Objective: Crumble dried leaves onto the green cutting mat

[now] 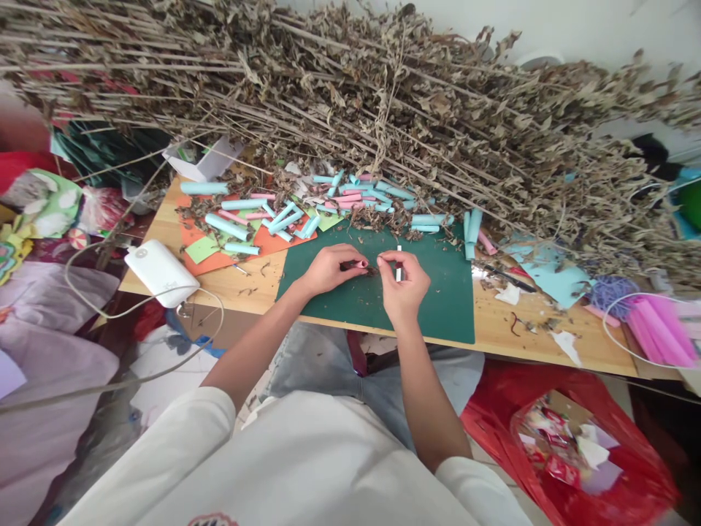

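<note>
Dried stems (350,95) cover the back of a wooden tabletop (501,329), two bare hands busy over a green mat (438,314).
Clocked from the mat's middle, left to right: a white power bank (163,274) sits at 9 o'clock; blue paper rolls (227,226) lie over orange paper (269,241) at 10; the left hand (332,269), at 10 and nearer, pinches a pink tube (364,264), its open end at 11; a white stick (399,250) shows at 1; the right hand (405,285), at 3, has thumb and fingertips drawn close, and I cannot tell whether they grip anything; a red bag (493,405) holding wrappers (563,471) is at 4; pink sheets (660,329) lie far out at 3.
</note>
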